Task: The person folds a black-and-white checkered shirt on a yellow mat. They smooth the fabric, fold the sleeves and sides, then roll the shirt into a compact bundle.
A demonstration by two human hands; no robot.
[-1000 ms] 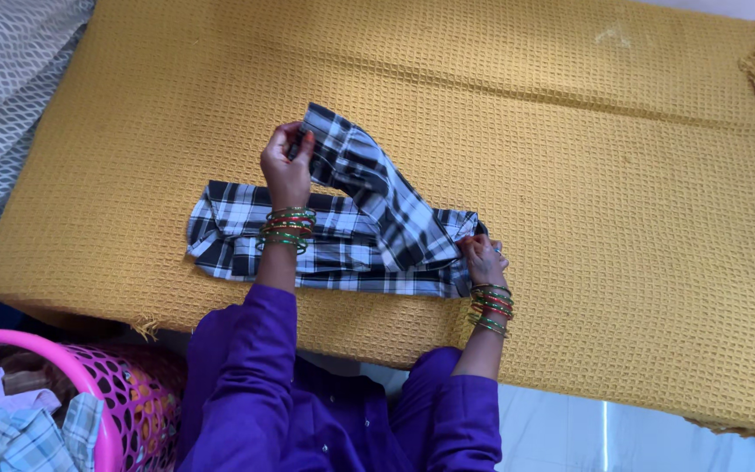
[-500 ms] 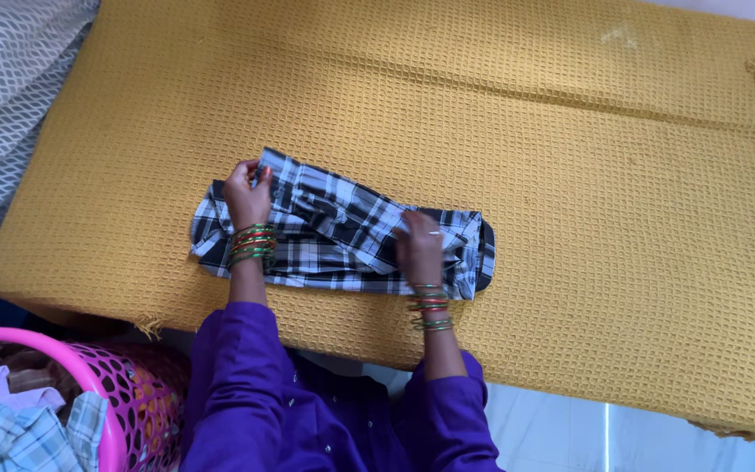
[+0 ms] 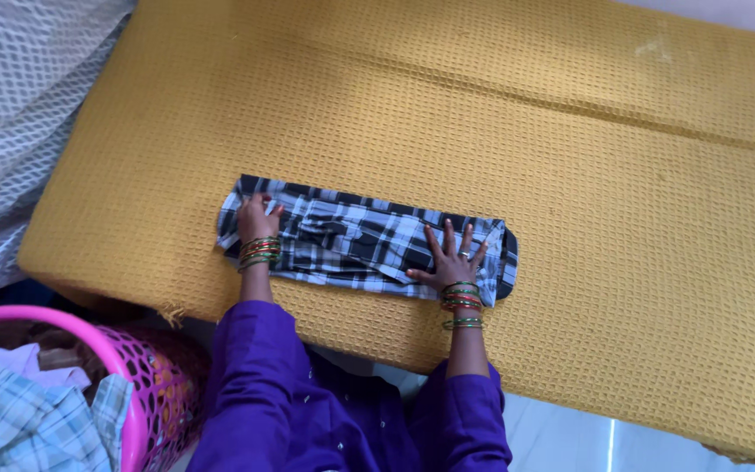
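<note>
The raised flap is now down: both hands, left hand (image 3: 258, 224) and right hand (image 3: 450, 260), press open-palmed on the plaid shirt (image 3: 360, 242), a flat long strip on the yellow blanket (image 3: 482, 114)

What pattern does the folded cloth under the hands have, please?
Black-and-white plaid cloth, head view.

This looks like a home, most likely a bedroom: a bed spread with a mustard waffle-weave blanket (image 3: 500, 114) fills the view. Off its lower left corner stands a pink plastic laundry basket (image 3: 146, 385) heaped with clothes, and a pale netted cloth (image 3: 10, 105) lies along the left edge.
</note>
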